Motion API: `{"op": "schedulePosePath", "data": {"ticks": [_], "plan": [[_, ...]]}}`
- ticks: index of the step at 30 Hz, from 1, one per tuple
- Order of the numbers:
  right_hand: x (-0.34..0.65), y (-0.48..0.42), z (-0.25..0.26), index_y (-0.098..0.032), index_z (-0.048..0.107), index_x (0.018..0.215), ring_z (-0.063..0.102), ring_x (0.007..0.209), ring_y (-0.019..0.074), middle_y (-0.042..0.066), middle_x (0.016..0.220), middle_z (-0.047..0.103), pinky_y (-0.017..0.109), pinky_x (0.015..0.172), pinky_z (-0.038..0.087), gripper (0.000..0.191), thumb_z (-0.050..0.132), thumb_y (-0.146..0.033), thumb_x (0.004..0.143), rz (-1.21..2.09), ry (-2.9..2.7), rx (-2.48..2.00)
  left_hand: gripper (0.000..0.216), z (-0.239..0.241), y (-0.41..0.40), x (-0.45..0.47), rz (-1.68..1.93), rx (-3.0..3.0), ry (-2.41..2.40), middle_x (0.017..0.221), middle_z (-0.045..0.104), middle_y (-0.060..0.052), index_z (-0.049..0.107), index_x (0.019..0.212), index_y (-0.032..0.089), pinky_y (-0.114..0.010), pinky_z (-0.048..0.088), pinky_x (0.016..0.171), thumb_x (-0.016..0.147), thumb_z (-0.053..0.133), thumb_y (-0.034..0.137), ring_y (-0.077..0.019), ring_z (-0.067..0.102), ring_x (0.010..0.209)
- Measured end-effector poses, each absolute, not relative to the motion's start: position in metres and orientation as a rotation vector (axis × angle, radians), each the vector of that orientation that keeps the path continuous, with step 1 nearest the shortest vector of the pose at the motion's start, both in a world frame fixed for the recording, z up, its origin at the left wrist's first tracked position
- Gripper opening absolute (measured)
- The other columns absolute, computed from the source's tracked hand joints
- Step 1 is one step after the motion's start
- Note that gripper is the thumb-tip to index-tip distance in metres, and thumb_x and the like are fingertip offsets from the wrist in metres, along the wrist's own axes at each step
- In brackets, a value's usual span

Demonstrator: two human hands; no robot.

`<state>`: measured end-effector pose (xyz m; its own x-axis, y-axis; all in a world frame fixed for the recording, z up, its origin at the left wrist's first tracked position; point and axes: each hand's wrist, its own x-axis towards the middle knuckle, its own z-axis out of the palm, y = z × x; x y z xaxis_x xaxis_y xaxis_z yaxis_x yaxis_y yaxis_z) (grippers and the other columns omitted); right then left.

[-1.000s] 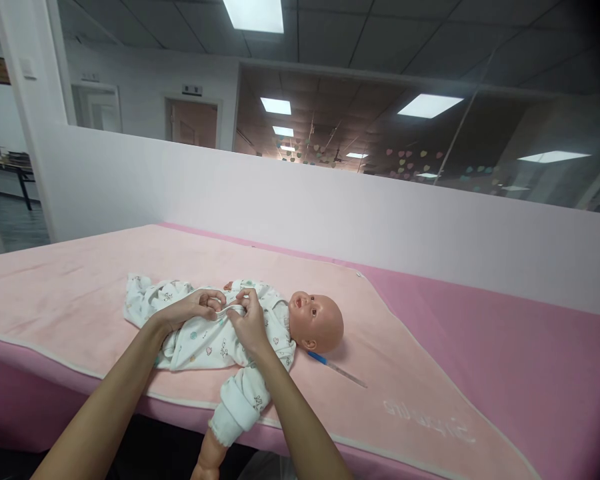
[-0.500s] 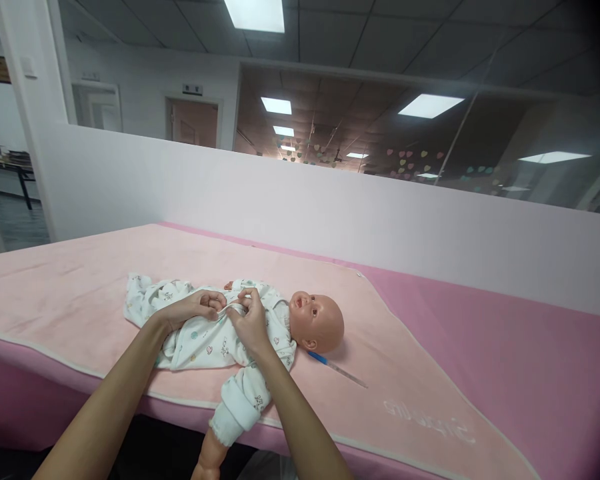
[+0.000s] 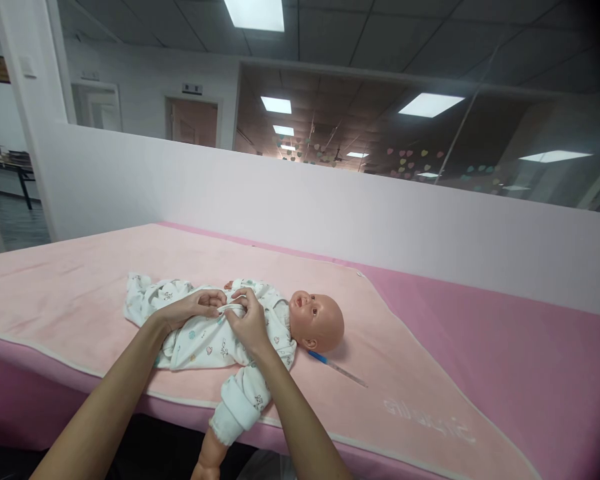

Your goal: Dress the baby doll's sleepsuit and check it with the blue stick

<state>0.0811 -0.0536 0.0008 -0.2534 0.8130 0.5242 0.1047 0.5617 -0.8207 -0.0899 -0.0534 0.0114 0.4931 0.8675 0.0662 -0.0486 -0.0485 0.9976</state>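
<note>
A baby doll [image 3: 325,323] lies on its back, head to the right, its near arm hanging over the front edge. It wears a white printed romper [image 3: 200,350] with small coloured motifs. At the chest, my left hand [image 3: 203,305] pinches the front edge of the garment with curled fingers. Close beside it, my right hand [image 3: 249,321] grips the same edge between thumb and fingers. Whatever fastening lies between the fingertips is too small to make out. Just below the doll's head rests a thin clear stick with a blue end [image 3: 319,358], likely a thermometer.
A pale pink blanket [image 3: 405,373] with white edging covers the table, over a darker pink cover [image 3: 545,340]. Behind the table runs a low white wall [image 3: 300,207] topped by glass. A doorway and a dark desk [image 3: 10,163] appear far left.
My fingers have shifted slightly at the garment's edge, and a little more of the white cloth edge shows between them. The doll and the blue-ended stick stay put.
</note>
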Motion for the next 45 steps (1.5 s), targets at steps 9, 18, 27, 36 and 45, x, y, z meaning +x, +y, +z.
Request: {"op": "schedulePosePath", "data": {"ticks": [9, 18, 27, 36, 45], "plan": [[0.082, -0.055, 0.001, -0.022, 0.052, 0.097, 0.061, 0.077, 0.0161, -0.001, 0.079, 0.064, 0.028, 0.075, 0.045, 0.029, 0.055, -0.02, 0.068, 0.833, -1.766, -0.708, 0.029, 0.01, -0.052, -0.093, 0.85, 1.478, 0.759, 0.082, 0.059, 0.0, 0.054, 0.088, 0.019, -0.024, 0.041, 0.068, 0.064, 0.07, 0.02, -0.0142, 0.054, 0.074], [0.082, -0.052, -0.002, -0.021, 0.054, 0.089, 0.058, 0.076, 0.0152, -0.001, 0.076, 0.06, 0.027, 0.074, 0.043, 0.029, 0.043, -0.01, 0.065, 0.689, -1.644, -0.779, 0.028, 0.012, -0.056, -0.092, 0.849, 1.466, 0.747, 0.077, 0.058, 0.002, 0.054, 0.086, 0.02, -0.023, 0.041, 0.065, 0.062, 0.069, 0.019, -0.0137, 0.054, 0.071], [0.091, -0.049, 0.003, -0.02, 0.058, 0.076, 0.052, 0.072, 0.0171, 0.0, 0.068, 0.06, 0.035, 0.087, 0.032, 0.029, 0.04, -0.004, 0.06, 0.206, -1.823, -1.033, 0.026, 0.008, -0.052, -0.094, 0.88, 1.438, 0.879, 0.065, 0.052, 0.003, 0.059, 0.086, 0.019, -0.02, 0.037, 0.052, 0.063, 0.07, 0.024, -0.0107, 0.05, 0.057], [0.105, -0.032, 0.004, -0.022, 0.063, 0.07, 0.052, 0.063, 0.0162, -0.001, 0.063, 0.061, 0.027, 0.066, 0.037, 0.029, 0.036, -0.011, 0.065, 0.429, -1.579, -1.131, 0.034, 0.002, -0.046, -0.097, 0.901, 1.387, 0.961, 0.066, 0.058, 0.002, 0.067, 0.094, 0.02, -0.022, 0.04, 0.052, 0.06, 0.072, 0.024, -0.0132, 0.053, 0.059], [0.106, -0.035, 0.006, -0.022, 0.063, 0.065, 0.052, 0.065, 0.0161, -0.002, 0.058, 0.057, 0.025, 0.064, 0.035, 0.022, 0.042, -0.016, 0.062, 0.465, -1.658, -1.117, 0.032, 0.008, -0.049, -0.093, 0.835, 1.412, 0.976, 0.078, 0.071, -0.003, 0.07, 0.098, 0.021, -0.026, 0.047, 0.064, 0.067, 0.071, 0.028, -0.0183, 0.063, 0.072]]}}
